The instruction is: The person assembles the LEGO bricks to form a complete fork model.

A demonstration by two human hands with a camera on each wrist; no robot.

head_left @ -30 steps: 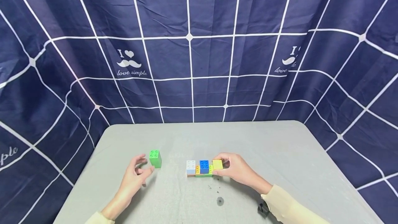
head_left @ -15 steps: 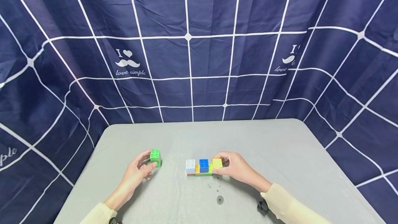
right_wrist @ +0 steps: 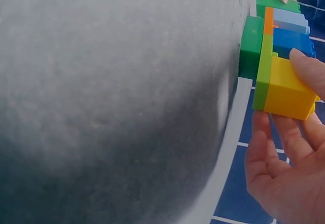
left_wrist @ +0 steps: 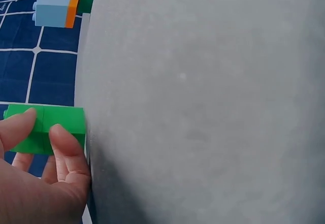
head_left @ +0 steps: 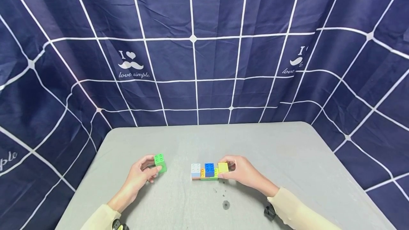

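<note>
My left hand (head_left: 138,177) pinches a green two-brick stack (head_left: 161,163) between thumb and fingers, left of the assembly. A seam between its two bricks (left_wrist: 66,116) shows in the left wrist view, and the stack leans slightly in the head view. Mid-table is a low brick assembly: a light blue brick (head_left: 195,170), a blue brick (head_left: 209,170) and a yellow brick (head_left: 223,167) in a row. Beneath them are an orange plate (right_wrist: 268,23), a lime plate (right_wrist: 262,76) and a green brick (right_wrist: 251,46). My right hand (head_left: 238,171) grips the yellow brick at the right end.
The grey table (head_left: 179,208) has a dark round stain (head_left: 226,205) in front of the assembly. A small black object (head_left: 270,213) is beside the right sleeve. A navy curtain with white lines (head_left: 217,59) stands behind and at both sides.
My left hand has moved right from beside the green stack and taken hold of it; the stack now tilts slightly. My right hand keeps its grip on the yellow brick, almost unmoved.
</note>
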